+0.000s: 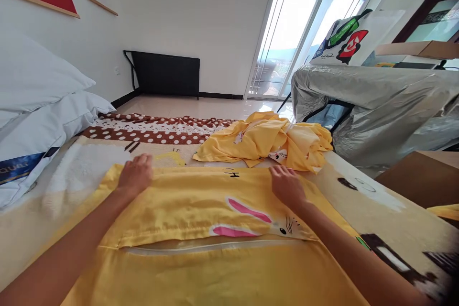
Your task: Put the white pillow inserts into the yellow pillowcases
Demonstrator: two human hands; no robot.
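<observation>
A yellow fabric cover (172,205) with a printed rabbit lies spread before me on the bed, its far edge running straight between my hands. Across its nearer part runs a pale zipper (201,247) in a slightly gaping seam. At the far left corner, my left hand (138,174) has its fingers curled over that edge. My right hand (287,186) grips the same edge farther right, beside the rabbit print; the fingertips of both hands are partly hidden. Just beyond the right hand sits a crumpled heap of yellow bedding (261,138).
White pillows (53,119) are stacked at the left. A beige patterned blanket (355,201) covers the bed, with a brown dotted band (154,129) at its far side. On the right are a cardboard box (419,177) and silver-sheeted furniture (387,100). A black panel (167,74) leans against the wall.
</observation>
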